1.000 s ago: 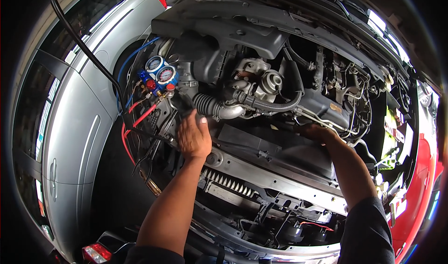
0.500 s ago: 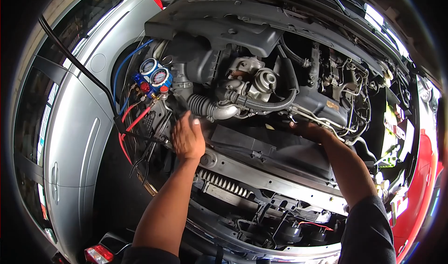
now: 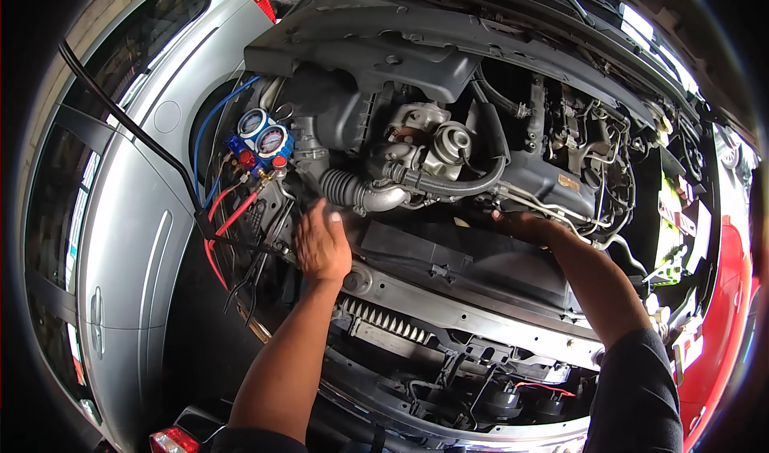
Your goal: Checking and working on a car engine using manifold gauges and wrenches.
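I look down into an open engine bay. My left hand (image 3: 322,245) rests flat, fingers together and pointing up, on the left end of the metal front crossmember (image 3: 448,313), just below a ribbed black intake hose (image 3: 346,189). My right hand (image 3: 521,225) reaches in over the black fan shroud (image 3: 473,261), under a curved black hose (image 3: 460,185); its fingers are hidden, so I cannot tell what they hold. A gauge set (image 3: 260,142) with two round dials and blue and red knobs hangs to the left of my left hand.
Red hoses (image 3: 228,221) and a blue hose (image 3: 212,124) run down from the gauges. A silver car (image 3: 128,237) stands at the left, a red one (image 3: 721,333) at the right. The raised hood (image 3: 481,20) spans the top. A radiator core (image 3: 384,321) shows below the crossmember.
My view has shifted a little, sliding the scene left and up. My left hand has stayed on the crossmember; my right hand has kept to the same spot behind the shroud.
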A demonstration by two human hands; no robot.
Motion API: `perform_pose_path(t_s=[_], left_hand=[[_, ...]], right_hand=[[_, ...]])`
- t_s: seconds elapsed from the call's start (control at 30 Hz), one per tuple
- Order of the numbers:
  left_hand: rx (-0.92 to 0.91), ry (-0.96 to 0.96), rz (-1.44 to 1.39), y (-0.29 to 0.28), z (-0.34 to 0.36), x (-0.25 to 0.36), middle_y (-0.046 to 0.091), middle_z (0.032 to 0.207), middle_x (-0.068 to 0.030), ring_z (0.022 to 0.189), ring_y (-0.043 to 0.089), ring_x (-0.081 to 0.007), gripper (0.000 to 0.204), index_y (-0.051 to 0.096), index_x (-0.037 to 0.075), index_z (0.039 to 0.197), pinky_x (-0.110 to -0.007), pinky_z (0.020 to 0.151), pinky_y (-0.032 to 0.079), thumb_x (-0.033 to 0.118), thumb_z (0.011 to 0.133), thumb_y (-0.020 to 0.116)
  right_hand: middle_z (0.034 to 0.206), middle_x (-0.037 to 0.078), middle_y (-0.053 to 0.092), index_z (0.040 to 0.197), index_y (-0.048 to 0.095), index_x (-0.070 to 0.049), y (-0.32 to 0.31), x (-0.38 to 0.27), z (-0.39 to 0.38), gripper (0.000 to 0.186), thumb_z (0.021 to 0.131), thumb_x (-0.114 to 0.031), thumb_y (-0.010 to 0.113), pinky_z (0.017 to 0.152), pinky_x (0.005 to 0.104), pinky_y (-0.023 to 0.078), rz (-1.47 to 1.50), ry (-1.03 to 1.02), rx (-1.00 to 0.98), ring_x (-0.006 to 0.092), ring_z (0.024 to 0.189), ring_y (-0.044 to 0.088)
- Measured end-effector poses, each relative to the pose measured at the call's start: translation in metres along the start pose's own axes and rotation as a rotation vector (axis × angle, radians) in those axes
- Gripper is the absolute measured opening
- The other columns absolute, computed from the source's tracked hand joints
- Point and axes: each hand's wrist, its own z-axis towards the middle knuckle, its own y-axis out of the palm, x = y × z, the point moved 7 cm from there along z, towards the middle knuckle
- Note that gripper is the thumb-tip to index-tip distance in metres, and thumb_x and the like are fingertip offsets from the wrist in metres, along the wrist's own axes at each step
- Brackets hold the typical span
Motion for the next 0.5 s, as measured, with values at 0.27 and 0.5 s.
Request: perform_pose_path(t_s=[0.27, 0.5], left_hand=[[0.009, 0.024, 0.000, -0.001, 0.001, 0.001, 0.055, 0.123, -0.0155, 0.115, 0.049, -0.0358, 0.042, 0.050, 0.009, 0.126, -0.046, 0.100, 0.035, 0.035, 0.094, 0.041], [0.002, 0.001, 0.011, 0.000, 0.001, -0.001, 0.055, 0.122, -0.0149, 0.115, 0.049, -0.0353, 0.043, 0.050, 0.009, 0.126, -0.046, 0.100, 0.035, 0.035, 0.094, 0.041]], right_hand=[[0.088, 0.014, 0.062, 0.103, 0.061, 0.001, -0.006, -0.013, -0.003, 0.082, 0.091, -0.071, 0.023, 0.081, 0.0380, 0.045, 0.007, -0.211, 0.101, 0.0239, 0.086, 0.057], [0.084, 0.011, 0.061, 0.098, 0.064, -0.001, -0.001, 0.003, -0.004, 0.086, 0.087, -0.076, 0.024, 0.076, 0.0367, 0.046, 0.279, -0.105, 0.065, 0.0218, 0.082, 0.057]])
